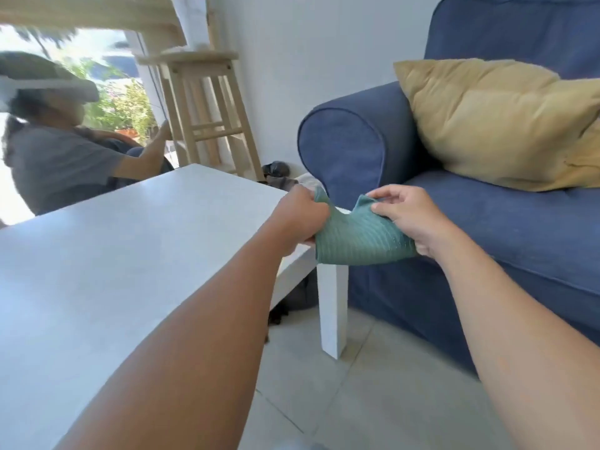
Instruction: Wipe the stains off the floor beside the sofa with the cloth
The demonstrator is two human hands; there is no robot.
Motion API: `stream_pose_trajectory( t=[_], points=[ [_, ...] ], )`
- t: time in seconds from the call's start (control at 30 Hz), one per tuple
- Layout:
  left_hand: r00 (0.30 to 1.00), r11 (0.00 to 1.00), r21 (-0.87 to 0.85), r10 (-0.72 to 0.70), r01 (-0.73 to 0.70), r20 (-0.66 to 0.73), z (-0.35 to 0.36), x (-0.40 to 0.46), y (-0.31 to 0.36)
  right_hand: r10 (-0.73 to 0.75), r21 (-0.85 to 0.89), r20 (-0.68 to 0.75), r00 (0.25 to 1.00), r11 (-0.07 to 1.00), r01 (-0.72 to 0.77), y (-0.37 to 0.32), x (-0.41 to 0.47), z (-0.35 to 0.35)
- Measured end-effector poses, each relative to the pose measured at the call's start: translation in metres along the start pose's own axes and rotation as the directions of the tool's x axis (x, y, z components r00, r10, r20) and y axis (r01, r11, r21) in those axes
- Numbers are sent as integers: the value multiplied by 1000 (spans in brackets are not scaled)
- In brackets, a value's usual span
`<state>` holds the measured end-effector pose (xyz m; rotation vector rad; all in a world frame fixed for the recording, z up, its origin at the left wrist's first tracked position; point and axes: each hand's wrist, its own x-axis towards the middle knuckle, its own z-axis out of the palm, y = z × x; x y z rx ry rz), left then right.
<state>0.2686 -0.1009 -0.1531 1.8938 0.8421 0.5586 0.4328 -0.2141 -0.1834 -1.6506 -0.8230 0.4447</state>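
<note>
Both hands grip the green cloth [360,238]: left hand [300,219] closed in a fist on its left edge, right hand [410,219] pinching the right edge between thumb and fingers. Cloth hangs slack between them, in the air above the far corner of the white table [113,254] and in front of the blue sofa [487,222] armrest. Below, a table leg [332,313] stands on the pale tiled floor [373,384]; a strip of bare tile runs between leg and sofa base. A yellow cushion [496,125] rests on the seat.
</note>
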Motion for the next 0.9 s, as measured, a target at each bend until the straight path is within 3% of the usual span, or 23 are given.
stream_pose_trajectory(
  t=[0.2,0.3,0.47,0.63,0.8,0.9],
  points=[
    [918,943,-39,-332,332,-218,-118,-39,-51,-11,-179,359,933,981,80,-56,23,134],
    [846,899,35,-397,437,-356,-159,-66,-81,-32,-241,461,887,957,160,-69,12,195],
    [801,846,236,-310,479,-512,-187,-98,-101,-110,-331,503,857,892,308,-87,-3,247],
    [782,753,462,-111,468,-613,-189,-107,-112,-190,-392,511,838,816,425,-87,-12,267],
    [800,678,578,-25,455,-600,-188,-102,-112,-226,-452,457,860,774,444,-84,-17,264],
    [775,539,687,96,487,-625,-187,-98,-109,-230,-463,399,887,785,412,-84,-14,256]
  ],
)
